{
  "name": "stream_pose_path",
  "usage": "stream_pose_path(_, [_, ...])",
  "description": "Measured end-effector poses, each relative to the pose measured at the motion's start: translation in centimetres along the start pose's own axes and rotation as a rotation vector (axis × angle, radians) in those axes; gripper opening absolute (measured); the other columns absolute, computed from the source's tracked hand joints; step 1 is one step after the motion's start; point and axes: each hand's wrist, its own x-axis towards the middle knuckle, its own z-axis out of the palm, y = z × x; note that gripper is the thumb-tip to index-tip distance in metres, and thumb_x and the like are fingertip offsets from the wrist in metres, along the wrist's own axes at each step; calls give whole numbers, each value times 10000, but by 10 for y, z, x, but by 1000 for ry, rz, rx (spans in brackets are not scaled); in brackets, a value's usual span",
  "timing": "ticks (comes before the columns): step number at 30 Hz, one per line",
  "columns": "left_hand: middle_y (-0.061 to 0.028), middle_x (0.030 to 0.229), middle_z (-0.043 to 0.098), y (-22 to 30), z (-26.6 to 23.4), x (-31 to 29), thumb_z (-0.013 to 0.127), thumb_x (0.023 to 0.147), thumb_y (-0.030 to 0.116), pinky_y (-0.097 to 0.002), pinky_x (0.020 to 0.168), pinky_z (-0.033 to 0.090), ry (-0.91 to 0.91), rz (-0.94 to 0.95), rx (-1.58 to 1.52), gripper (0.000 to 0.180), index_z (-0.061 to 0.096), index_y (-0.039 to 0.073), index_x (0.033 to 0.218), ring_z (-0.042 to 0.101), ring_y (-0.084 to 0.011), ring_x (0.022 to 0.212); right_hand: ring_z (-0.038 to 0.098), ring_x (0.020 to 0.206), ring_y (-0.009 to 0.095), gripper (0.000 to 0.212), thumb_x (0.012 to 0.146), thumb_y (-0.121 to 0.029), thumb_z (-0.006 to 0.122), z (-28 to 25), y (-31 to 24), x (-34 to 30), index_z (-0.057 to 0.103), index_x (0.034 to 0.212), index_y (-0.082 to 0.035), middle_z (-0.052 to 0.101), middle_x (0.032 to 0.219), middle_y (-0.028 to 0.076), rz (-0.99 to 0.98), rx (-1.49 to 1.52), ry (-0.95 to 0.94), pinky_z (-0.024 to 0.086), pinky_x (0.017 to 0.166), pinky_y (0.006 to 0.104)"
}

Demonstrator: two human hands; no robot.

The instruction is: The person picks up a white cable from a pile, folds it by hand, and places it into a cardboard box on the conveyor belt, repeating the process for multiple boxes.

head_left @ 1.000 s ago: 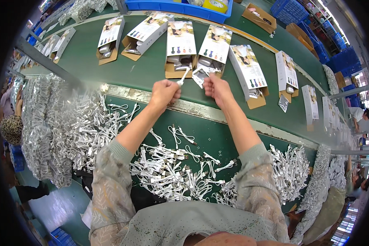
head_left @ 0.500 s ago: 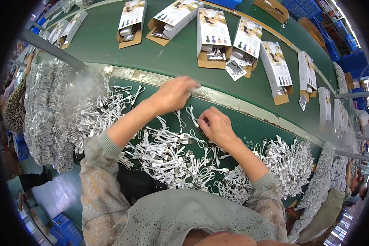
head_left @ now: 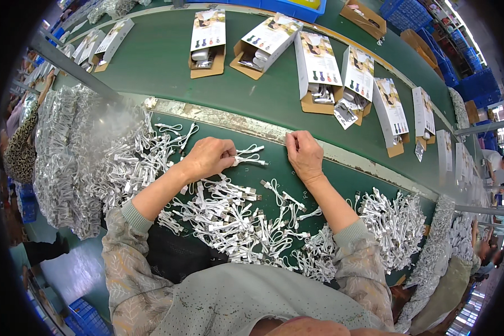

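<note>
My left hand (head_left: 210, 158) is closed, thumb against fingers, on a few short white USB cables (head_left: 251, 155). Their looped ends stick out to the right over the green work surface. My right hand (head_left: 305, 154) is apart from it, curled closed beside the metal rail (head_left: 235, 121); its fingertips are turned away, so whatever they hold is hidden. Below both hands lies a loose heap of white USB cables (head_left: 229, 215) with small metal plugs. A second cable pile (head_left: 392, 224) sits to the right of my right forearm.
Beyond the rail, a green conveyor belt (head_left: 162, 67) carries several open printed boxes (head_left: 319, 59) with white parts and silver pouches showing. Bagged cable bundles (head_left: 67, 157) stand at the left. A blue bin (head_left: 291, 8) is at the far edge. A slanted metal post (head_left: 75, 64) rises at left.
My left hand has drawn back from over the rail, down and left, and now grips cables. My right hand has moved slightly right and farther away. Most boxes have shifted right along the belt.
</note>
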Motion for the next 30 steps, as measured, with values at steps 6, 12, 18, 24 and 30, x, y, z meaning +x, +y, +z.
stream_pose_path(6, [-8,698,619,12,-17,36,633,825,109,-236,566,455,-128,-104,-591,138,653,-27,813,556,-78,615,578,642,291,109,791,-103,635,-1,3,0,545,751,-55,557,703,111,5,-27,-6,466,561,376])
stream_pose_path(12, [-119,627,638,14,-10,134,642,748,251,-317,585,483,395,-179,-296,252,665,2,724,610,-181,561,574,653,288,122,797,-105,626,-2,1,0,523,760,-51,543,707,111,-13,-52,-30,473,570,379])
stream_pose_path(18, [-98,667,670,18,2,234,576,756,264,-365,680,501,630,-272,-143,236,687,57,784,661,-258,697,576,660,294,145,791,-102,626,4,-5,1,499,750,-46,537,702,119,-9,-29,-47,483,575,382])
stream_pose_path(24, [-173,957,648,35,13,141,628,794,193,-402,797,486,414,161,129,276,613,1,991,615,-350,892,586,686,303,144,797,-109,616,2,5,1,490,771,-43,539,725,126,-5,-52,-39,495,590,390])
stream_pose_path(30, [-130,851,582,29,38,14,665,773,215,-436,713,483,277,39,461,221,587,48,895,589,-337,802,585,657,286,136,793,-106,620,2,8,2,500,765,-50,549,704,109,-22,-60,27,486,571,372])
